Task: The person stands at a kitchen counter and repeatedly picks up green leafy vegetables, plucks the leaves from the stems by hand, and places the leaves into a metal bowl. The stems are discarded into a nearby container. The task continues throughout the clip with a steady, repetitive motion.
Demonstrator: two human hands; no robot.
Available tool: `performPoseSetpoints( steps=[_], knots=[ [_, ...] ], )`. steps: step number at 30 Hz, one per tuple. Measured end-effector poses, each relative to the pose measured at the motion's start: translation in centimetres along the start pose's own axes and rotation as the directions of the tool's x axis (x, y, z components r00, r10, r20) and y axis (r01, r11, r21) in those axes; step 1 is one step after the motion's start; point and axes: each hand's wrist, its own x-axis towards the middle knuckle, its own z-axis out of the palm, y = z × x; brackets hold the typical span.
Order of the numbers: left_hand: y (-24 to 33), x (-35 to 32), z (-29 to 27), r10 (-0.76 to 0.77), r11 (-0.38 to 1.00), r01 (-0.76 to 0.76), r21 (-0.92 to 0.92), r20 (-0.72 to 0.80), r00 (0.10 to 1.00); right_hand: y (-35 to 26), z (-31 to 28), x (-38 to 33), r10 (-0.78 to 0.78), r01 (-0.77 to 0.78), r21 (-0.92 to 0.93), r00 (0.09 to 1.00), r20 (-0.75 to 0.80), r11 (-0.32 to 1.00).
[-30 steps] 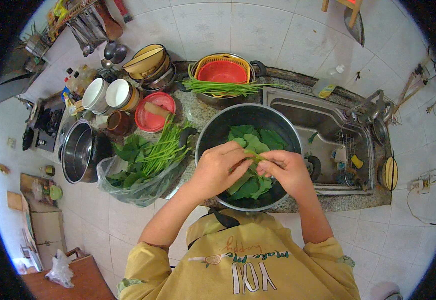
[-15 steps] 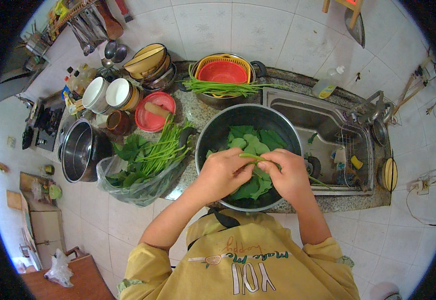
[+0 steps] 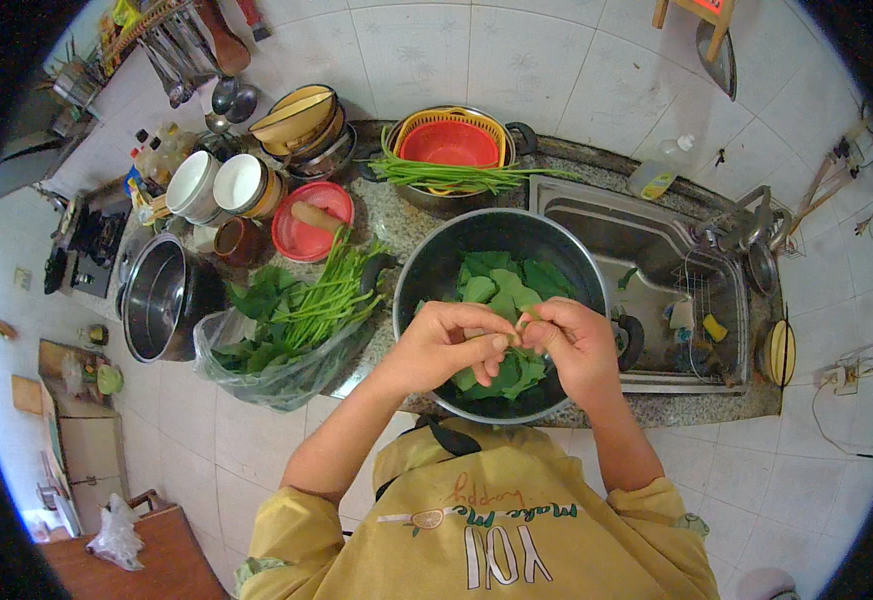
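Left hand [image 3: 446, 345] and right hand [image 3: 574, 345] pinching together

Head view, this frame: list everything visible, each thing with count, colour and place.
metal bowl: one, dark steel, counter centre
picked leaves: heap, green, inside the bowl
leafy stem: one, green, pinched between both hands
plastic bag of greens: one, clear, left of the bowl
steel pot: one, silver, far left
red plate: one, behind the bag
nested baskets: red in yellow, behind the bowl
green stalks: bundle, laid across the baskets
sink: one, steel, right
left hand: over the bowl
right hand: over the bowl
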Motion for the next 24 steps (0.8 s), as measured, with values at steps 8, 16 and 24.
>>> performPoseSetpoints(
  steps=[8, 16, 24],
  knots=[
    [0.6, 0.0, 0.3, 0.088, 0.995, -0.087, -0.045, 0.021, 0.996, -0.6, -0.3, -0.2, -0.054, 0.059, 0.319, 0.998, -0.025, 0.946],
    [1.0, -0.1, 0.6, 0.064, 0.99, -0.062, -0.129, 0.015, 0.998, -1.2, -0.6, -0.3, -0.067, 0.041, 0.373, 0.996, 0.056, 0.927],
    [-1.5, 2.6, 1.0, 0.096, 0.994, -0.094, 0.05, -0.034, 0.995, 0.1, -3.9, -1.8, 0.069, 0.003, 0.311, 0.973, -0.22, 0.951]
  ],
)
